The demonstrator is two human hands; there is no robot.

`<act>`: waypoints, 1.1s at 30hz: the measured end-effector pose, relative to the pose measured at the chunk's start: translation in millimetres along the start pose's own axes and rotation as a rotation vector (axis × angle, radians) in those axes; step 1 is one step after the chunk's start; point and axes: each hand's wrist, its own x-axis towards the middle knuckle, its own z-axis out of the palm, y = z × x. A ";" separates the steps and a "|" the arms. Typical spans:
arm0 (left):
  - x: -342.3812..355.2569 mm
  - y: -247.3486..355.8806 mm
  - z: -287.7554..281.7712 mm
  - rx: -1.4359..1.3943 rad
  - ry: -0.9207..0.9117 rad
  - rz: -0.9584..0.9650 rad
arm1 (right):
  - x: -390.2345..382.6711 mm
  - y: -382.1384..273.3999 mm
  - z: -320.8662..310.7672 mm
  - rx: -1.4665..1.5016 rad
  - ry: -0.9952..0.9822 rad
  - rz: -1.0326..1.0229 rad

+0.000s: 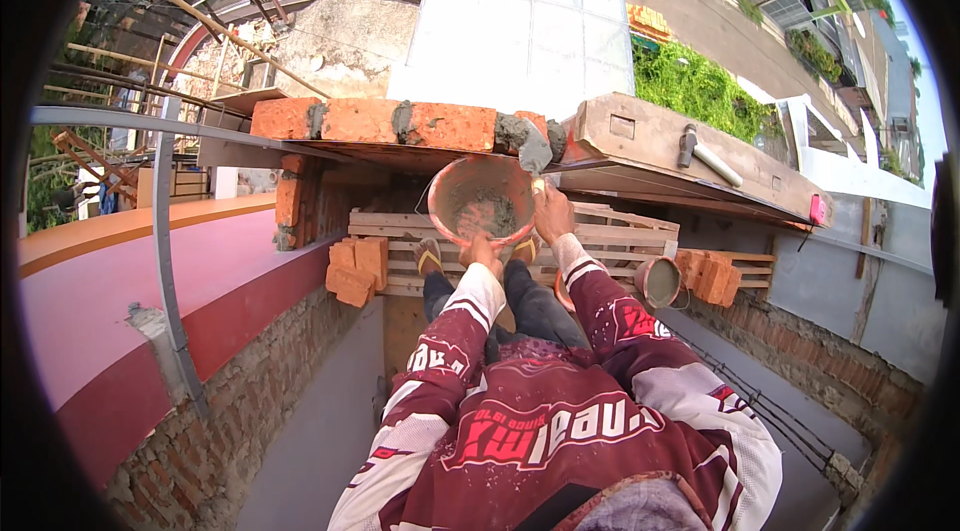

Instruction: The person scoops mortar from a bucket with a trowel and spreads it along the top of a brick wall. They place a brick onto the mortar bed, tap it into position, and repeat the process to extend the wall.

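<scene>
My left hand (482, 250) is closed on the near rim of an orange bucket (458, 181), tilted so that the grey mortar (487, 215) inside shows. In my right hand (553, 214) is the handle of a trowel (534, 153). Its grey blade is up against the right end of a row of orange bricks (452, 125), next to a lump of wet mortar. More mortar fills the joints between these bricks. My fingers are partly hidden by the backs of my hands.
Beneath my feet is a slatted wooden platform (400, 224). Loose bricks (357, 269) are stacked on its left, and more bricks (708, 276) beside a small bucket (659, 282) on its right. A hammer (709, 156) lies on the concrete beam (655, 146). A metal post (165, 231) stands left.
</scene>
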 end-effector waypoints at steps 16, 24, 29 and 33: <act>-8.0 17.8 -4.8 0.078 -0.049 -0.028 | 8.3 10.2 -16.6 0.369 -0.171 0.295; 9.1 18.5 -17.4 0.096 -0.109 -0.038 | 21.5 15.1 -10.5 0.643 -0.255 0.343; 13.5 15.5 -17.6 0.123 -0.128 -0.011 | 24.6 14.0 3.3 0.211 -0.229 0.127; 6.7 18.1 -9.8 0.182 -0.097 0.018 | 25.4 7.6 16.4 -0.074 -0.215 0.021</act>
